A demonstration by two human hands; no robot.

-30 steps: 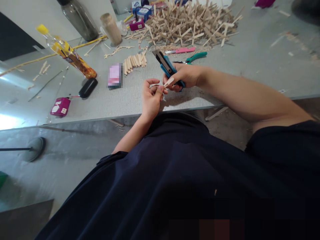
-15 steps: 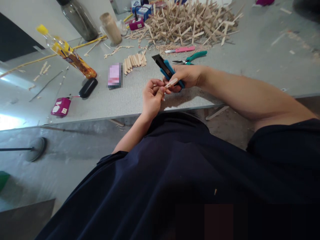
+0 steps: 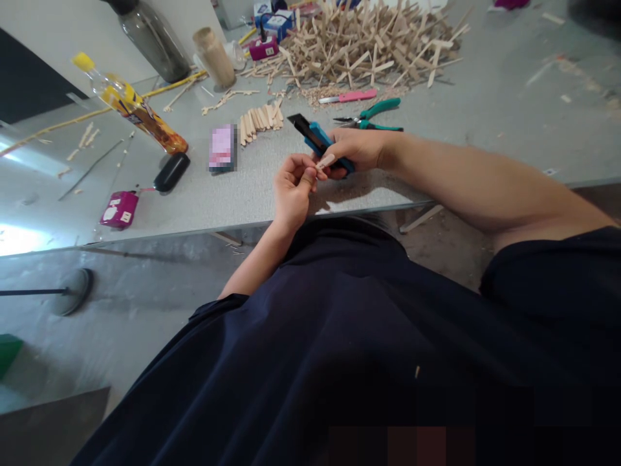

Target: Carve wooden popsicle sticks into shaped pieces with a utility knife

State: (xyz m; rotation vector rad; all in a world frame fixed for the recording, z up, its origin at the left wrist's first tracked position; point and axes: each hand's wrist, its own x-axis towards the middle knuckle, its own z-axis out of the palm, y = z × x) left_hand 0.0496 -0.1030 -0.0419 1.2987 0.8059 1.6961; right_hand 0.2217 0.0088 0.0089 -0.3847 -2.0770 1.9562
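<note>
Your blue cutter (image 3: 315, 134) has dipped slightly. Above the counter (image 3: 242, 188), your right hand (image 3: 361, 147) wraps it; your left hand's (image 3: 292, 192) fingers pinch the small wooden piece (image 3: 326, 161) beside it. Close handling seems underway, calling for a steady cutter.

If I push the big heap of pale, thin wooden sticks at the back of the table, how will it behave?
The heap will probably shift loosely rather than slide as one block, since its sticks point every way. Overlapping, crossed pieces may snag and drag neighbours. It should be light for its bulk, judging by the thin sticks and gaps.
</note>
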